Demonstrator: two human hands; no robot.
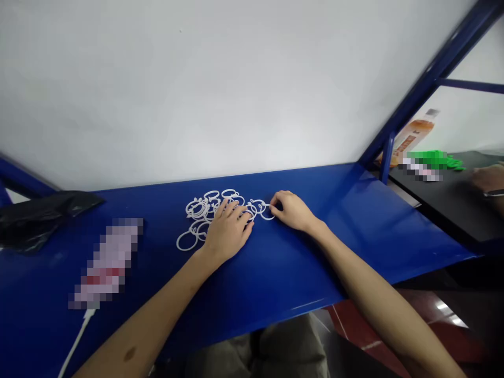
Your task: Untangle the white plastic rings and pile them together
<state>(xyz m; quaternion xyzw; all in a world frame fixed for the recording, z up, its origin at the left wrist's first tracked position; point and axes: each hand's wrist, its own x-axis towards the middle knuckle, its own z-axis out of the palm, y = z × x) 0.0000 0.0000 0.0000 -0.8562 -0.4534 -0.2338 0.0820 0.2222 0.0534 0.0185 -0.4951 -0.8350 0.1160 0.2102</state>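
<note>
A loose pile of thin white rings [198, 209], each with a small nub, lies on the blue table [283, 273]. My left hand [229, 229] rests flat over the right part of the pile, fingers spread, covering some of the rings. To the right of the pile, my right hand [292, 209] pinches the edge of one white ring [266, 212] between thumb and forefinger. That ring lies against other rings beside my left fingertips; whether it is linked to them I cannot tell.
A black plastic bag [43, 218] lies at the far left. Near it is a blurred-out flat object [108, 262] with a white cable [74, 344]. Right of the blue frame [388, 155], a bottle [415, 135], green pieces [433, 157] and another person's hand [490, 184] are at a black table.
</note>
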